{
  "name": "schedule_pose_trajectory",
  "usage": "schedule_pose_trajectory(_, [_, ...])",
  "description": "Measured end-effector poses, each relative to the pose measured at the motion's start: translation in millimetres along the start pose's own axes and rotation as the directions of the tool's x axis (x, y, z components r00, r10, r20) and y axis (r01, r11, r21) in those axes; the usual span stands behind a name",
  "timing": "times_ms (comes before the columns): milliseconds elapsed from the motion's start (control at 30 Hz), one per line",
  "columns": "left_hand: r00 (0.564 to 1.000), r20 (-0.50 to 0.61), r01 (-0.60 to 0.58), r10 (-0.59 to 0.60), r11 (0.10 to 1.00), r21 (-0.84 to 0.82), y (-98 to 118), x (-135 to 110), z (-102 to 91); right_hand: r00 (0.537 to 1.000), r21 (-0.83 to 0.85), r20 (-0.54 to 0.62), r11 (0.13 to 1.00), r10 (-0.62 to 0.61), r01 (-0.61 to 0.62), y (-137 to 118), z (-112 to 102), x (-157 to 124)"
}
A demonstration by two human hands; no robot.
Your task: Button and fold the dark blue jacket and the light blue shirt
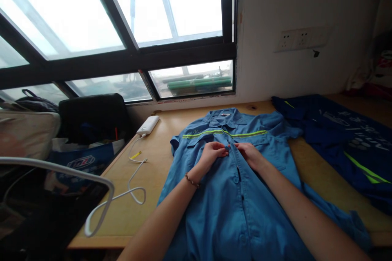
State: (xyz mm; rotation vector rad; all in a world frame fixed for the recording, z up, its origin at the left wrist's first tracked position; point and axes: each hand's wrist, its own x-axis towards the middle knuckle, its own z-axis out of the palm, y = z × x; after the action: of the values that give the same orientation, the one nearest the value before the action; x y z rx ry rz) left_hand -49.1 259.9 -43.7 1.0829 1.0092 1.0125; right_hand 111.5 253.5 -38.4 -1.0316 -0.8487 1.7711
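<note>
1. The wide, pale wooden desk (159,142) stands below the window and carries everything in this list.
2. A light-blue cloth work shirt with a yellow-green chest stripe (260,200) lies face up mid-desk, collar towards the far edge, lower part across the near edge. I'd expect it to be light, limp and easily creased, not fragile; the placket edges look best for pinching, the shoulders for lifting it whole.
3. A dark-blue cloth garment with white print (339,138) sprawls along the desk's right side.
4. The left hand (212,151) has thumb and fingers drawn together on the shirt's front edge.
5. The right hand (248,154), fingers curled close, pinches the opposite edge just beside it.
6. A white, flat, box-shaped power bank (148,125) rests near the far left corner.
7. A small, round blue button (235,180) sits below the fingertips.
</note>
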Motion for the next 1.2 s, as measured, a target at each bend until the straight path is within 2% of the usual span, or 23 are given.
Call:
schedule_pose_trajectory(167, [1.000,-0.002,0.021,-0.021,0.997,-0.076,0,-1,-0.5,1.000,-0.008,0.005,1.000,-0.011,0.011,3,1,1])
schedule_pose_trajectory(233, [1.000,-0.017,0.019,-0.020,0.997,-0.069,-1,-1,0.0,0.997,-0.126,-0.016,0.990,-0.073,0.071,5,0,3])
schedule_pose_trajectory(267, [0.999,-0.025,0.020,-0.021,0.998,-0.060,-1,-1,0.3,0.989,-0.228,-0.030,0.965,-0.143,0.133,7,-1,4])
schedule_pose_trajectory(300, [0.999,-0.031,0.024,-0.025,0.998,-0.050,-1,-1,0.7,0.970,-0.355,-0.038,0.910,-0.242,0.213,8,-1,4])
schedule_pose_trajectory(333, [0.999,-0.036,0.029,-0.031,0.999,-0.039,-1,-1,1.0,0.933,-0.488,-0.027,0.819,-0.359,0.301,9,-1,5])
schedule_pose_trajectory(400, [0.998,-0.042,0.038,-0.039,0.999,-0.023,-1,-1,1.2,0.825,-0.702,0.050,0.568,-0.562,0.430,10,0,3])
schedule_pose_trajectory(433, [0.998,-0.043,0.041,-0.042,0.999,-0.019,-1,-1,1.1,0.777,-0.764,0.098,0.453,-0.622,0.459,11,1,2])
schedule_pose_trajectory(500, [0.998,-0.043,0.044,-0.045,0.999,-0.018,-2,-1,0.7,0.726,-0.821,0.165,0.315,-0.668,0.477,11,4,-1])
schedule_pose_trajectory(567, [0.998,-0.038,0.044,-0.045,0.999,-0.014,-2,-1,0.4,0.715,-0.837,0.198,0.263,-0.671,0.479,11,6,-3])
schedule_pose_trajectory(800, [0.999,-0.027,0.027,-0.026,0.999,0.031,-2,-2,0.3,0.707,-0.837,0.244,0.224,-0.664,0.499,10,8,-5])
schedule_pose_trajectory(933, [1.000,-0.003,0.004,-0.004,1.000,0.009,-3,-3,2.2,0.721,-0.820,0.219,0.276,-0.657,0.501,10,6,-3])
schedule_pose_trajectory(1100, [0.996,-0.083,0.009,-0.017,0.996,-0.090,-6,-3,9.2,0.739,-0.836,0.120,0.334,-0.663,0.436,15,7,-1])
schedule_pose_trajectory(1200, [0.994,-0.107,0.009,-0.023,0.992,-0.125,-9,-1,11.0,0.749,-0.834,0.108,0.351,-0.654,0.427,17,9,-1])
